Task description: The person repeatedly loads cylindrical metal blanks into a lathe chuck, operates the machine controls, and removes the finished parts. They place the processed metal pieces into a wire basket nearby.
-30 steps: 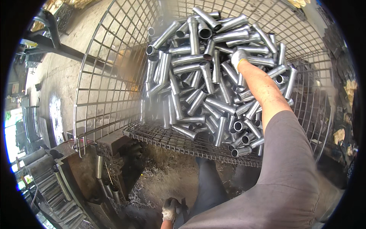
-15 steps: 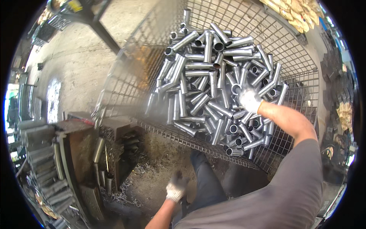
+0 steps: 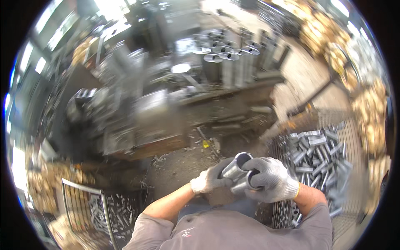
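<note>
Two short shiny metal tubes [image 3: 234, 168] are held side by side in front of my body. My left hand [image 3: 213, 178], in a grey and white work glove, grips them from the left side. Gloved the same way, my right hand [image 3: 273, 180] wraps its fingers round the open ends from the right. One tube lies a little farther from me than the other, and both are tilted with open ends up. The far ends of the fingers are partly hidden by the tubes.
To the right stands a wire mesh basket of loose metal tubes [image 3: 318, 156]. Another wire cage [image 3: 83, 187] with small metal pieces is at the lower left. Ahead is a blurred machine [image 3: 154, 112] beside a bench [image 3: 233, 93] bearing several upright wide tubes [image 3: 227, 66].
My view has swung from the basket toward the machine and bench. My right hand has left the basket's pile, and both hands have come together on two tubes.
</note>
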{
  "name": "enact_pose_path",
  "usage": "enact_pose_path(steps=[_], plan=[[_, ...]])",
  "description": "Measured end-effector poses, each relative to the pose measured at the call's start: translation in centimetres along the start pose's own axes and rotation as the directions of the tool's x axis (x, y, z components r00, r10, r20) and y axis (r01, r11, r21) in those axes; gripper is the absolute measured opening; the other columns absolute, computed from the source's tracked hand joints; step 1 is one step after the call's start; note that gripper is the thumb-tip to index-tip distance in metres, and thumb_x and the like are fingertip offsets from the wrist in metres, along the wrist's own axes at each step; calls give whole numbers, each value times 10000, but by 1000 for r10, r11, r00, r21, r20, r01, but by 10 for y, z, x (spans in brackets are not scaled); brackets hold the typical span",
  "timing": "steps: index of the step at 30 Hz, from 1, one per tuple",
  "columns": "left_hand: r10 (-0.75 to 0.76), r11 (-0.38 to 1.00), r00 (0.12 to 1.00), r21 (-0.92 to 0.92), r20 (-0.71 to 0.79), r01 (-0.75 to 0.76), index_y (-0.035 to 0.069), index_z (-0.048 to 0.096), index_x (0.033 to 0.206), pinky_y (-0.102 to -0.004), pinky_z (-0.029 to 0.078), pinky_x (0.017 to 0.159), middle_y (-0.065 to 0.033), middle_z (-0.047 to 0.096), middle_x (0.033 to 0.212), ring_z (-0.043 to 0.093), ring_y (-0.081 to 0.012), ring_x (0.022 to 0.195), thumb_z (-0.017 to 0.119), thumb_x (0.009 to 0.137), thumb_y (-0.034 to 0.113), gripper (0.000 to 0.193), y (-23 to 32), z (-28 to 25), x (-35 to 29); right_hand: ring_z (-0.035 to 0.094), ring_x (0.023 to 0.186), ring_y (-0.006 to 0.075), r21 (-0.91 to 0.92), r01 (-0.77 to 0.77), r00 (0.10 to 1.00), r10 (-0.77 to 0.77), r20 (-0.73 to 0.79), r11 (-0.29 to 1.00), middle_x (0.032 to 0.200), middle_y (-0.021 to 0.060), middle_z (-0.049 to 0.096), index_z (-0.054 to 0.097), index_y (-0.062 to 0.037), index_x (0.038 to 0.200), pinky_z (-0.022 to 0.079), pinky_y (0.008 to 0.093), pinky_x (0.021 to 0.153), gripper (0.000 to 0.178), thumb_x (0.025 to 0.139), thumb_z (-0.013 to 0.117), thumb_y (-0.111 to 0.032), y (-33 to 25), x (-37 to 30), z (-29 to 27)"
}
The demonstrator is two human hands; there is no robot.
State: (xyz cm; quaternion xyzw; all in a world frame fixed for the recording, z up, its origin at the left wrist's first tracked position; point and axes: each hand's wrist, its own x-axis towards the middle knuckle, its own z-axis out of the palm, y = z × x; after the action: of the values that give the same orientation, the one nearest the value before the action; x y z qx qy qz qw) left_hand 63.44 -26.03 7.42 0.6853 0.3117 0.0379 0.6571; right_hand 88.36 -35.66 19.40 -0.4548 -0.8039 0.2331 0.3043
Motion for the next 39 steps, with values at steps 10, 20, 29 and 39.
enact_pose_path(steps=[10, 20, 29, 39], plan=[[134, 990, 389, 103, -911, -98, 39, 688, 1232, -365, 586, 911, -88, 754, 1112, 729, -217, 995, 873, 799, 195, 496, -133, -181, -225, 682, 812, 194, -54, 198, 946, -205, -249, 979, 884, 96, 684, 578, -49, 706, 569, 345, 706, 243, 780, 807, -12, -79, 318, 52], [90, 991, 216, 67, -972, -112, 36, 682, 1213, -347, 602, 865, -47, 738, 1094, 719, -183, 971, 873, 734, 30, 516, -177, -424, -251, 713, 1136, 368, -360, -79, 973, -7, -231, 929, 1226, 129, 722, 803, -121, 1065, 568, 456, 1005, 288, 833, 784, -292, 7, 664, 137], [140, 988, 366, 103, -920, -119, 45, 685, 1200, -365, 587, 845, -43, 739, 1002, 707, -162, 945, 844, 811, 124, 427, -210, -431, -214, 683, 1191, 393, -495, -236, 956, 107, -275, 837, 1251, 213, 687, 766, -99, 1145, 565, 485, 1020, 375, 862, 834, -336, 71, 774, 220], [662, 710, 112, 668, -741, 222, -53, 547, 1450, -501, 459, 1177, -289, 622, 1399, 578, -439, 1370, 797, 845, 94, 670, -105, -594, -335, 734, 1163, 337, -527, 9, 952, 155, 265, 850, 1250, 194, 757, 647, -18, 1403, 596, 456, 988, 671, 863, 801, -385, -69, 755, 273]])
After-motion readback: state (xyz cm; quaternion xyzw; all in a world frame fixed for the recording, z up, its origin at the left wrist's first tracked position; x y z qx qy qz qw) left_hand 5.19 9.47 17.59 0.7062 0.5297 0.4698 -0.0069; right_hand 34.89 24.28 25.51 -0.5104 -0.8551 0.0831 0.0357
